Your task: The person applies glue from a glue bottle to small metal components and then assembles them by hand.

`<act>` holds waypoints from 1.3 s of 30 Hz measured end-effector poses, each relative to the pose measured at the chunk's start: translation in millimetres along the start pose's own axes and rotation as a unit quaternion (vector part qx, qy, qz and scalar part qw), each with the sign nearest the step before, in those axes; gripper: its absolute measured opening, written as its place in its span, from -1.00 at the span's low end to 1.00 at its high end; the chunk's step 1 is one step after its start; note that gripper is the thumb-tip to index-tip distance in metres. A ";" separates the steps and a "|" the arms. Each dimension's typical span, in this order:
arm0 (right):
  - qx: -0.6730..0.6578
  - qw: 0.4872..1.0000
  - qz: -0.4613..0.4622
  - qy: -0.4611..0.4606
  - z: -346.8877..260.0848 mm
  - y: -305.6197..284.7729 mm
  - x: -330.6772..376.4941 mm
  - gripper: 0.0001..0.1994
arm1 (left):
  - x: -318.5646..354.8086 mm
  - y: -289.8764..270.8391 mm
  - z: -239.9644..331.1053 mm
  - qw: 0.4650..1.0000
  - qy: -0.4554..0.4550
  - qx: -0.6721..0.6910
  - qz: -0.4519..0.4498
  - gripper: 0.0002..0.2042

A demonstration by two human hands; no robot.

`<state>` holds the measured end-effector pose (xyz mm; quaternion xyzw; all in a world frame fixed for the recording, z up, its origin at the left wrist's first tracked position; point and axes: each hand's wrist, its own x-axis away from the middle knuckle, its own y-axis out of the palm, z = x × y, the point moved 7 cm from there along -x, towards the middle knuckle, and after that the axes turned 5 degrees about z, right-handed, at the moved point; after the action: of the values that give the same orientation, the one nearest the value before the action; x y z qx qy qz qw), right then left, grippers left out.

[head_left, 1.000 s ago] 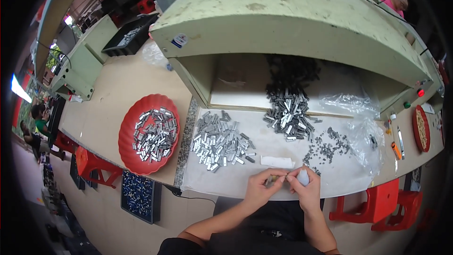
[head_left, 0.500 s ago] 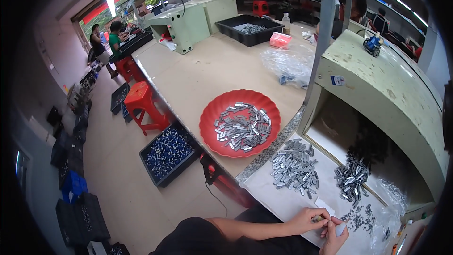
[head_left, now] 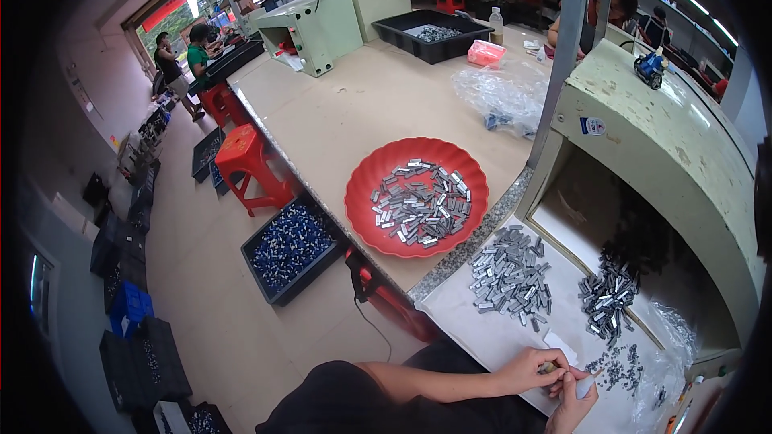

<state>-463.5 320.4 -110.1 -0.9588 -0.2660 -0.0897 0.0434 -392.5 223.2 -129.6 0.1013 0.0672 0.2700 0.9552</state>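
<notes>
Fingertips of the left hand (head_left: 532, 368) pinch a tiny part, too small to tell which way it points; the right hand (head_left: 572, 403) is closed around a small white piece (head_left: 585, 386) just beside it, at the near edge of a white sheet (head_left: 505, 336). Loose heaps of grey metal clips (head_left: 511, 276) lie on that sheet. Farther out, a round red plastic tray (head_left: 360, 202) holds more clips on a long beige worktable (head_left: 354, 112) in a workshop; a pale-green hooded machine (head_left: 691, 161) stands at right.
</notes>
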 end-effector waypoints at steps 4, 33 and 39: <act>-0.007 1.000 0.003 0.009 3.5 -3.5 0.1 -0.87 | 0.7 1.2 2.0 1.000 0.000 -0.026 -0.003 -0.89; 0.010 0.997 0.069 -0.031 34.1 -27.0 9.5 -0.85 | -3.0 7.5 7.1 0.998 -0.002 -0.047 -0.044 -0.87; -0.059 0.998 0.030 -0.022 8.3 -4.5 4.4 -0.88 | -5.4 -7.8 34.1 0.976 0.130 -0.176 0.014 -0.89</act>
<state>-461.0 327.5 -117.1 -0.9691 -0.2319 -0.0827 -0.0164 -386.8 208.5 -97.9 -0.1030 0.1407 0.3014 0.9374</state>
